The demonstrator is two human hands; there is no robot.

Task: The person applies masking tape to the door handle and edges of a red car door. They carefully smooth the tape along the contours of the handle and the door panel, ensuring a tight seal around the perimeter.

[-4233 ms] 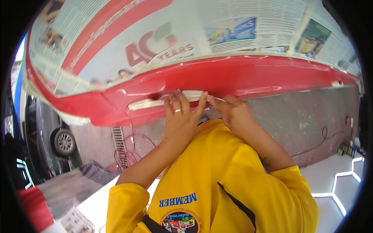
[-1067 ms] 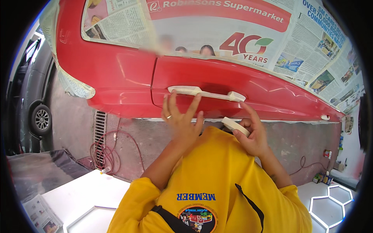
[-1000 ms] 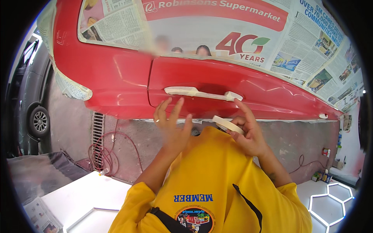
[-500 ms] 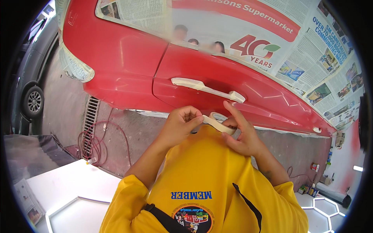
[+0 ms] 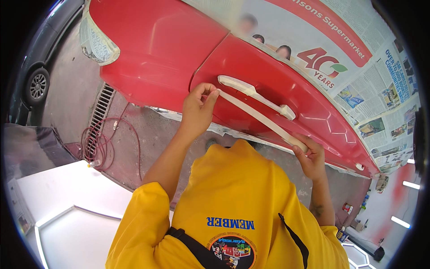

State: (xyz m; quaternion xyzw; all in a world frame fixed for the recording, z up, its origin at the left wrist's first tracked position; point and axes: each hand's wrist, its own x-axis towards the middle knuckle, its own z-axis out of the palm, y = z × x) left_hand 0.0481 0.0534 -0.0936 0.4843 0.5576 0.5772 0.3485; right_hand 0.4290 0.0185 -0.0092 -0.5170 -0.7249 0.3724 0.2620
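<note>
A strip of cream masking tape point(image 5: 260, 116) stretches taut between my hands, in front of a red car door point(image 5: 268, 62). My left hand point(image 5: 199, 110) pinches its free end between thumb and fingers, near the door's rear seam. Lower and to the right, my right hand point(image 5: 312, 159) grips the tape roll, which is seen nearly edge-on and partly hidden by the fingers. Just beyond the strip is the door handle point(image 5: 242, 85), covered in masking tape. Whether the strip touches the door I cannot tell.
Newspaper sheets point(image 5: 354, 85) cover the car's upper part. On the floor at left lie a coiled red hose point(image 5: 101, 145) and a drain grate point(image 5: 102, 105). A dark car point(image 5: 33, 76) stands at far left. Small items point(image 5: 347, 207) sit at the right wall.
My hands have moved apart, drawing out a long strip from the roll. The left rose toward the door; the right shifted right and slightly down. The view has shifted too.
</note>
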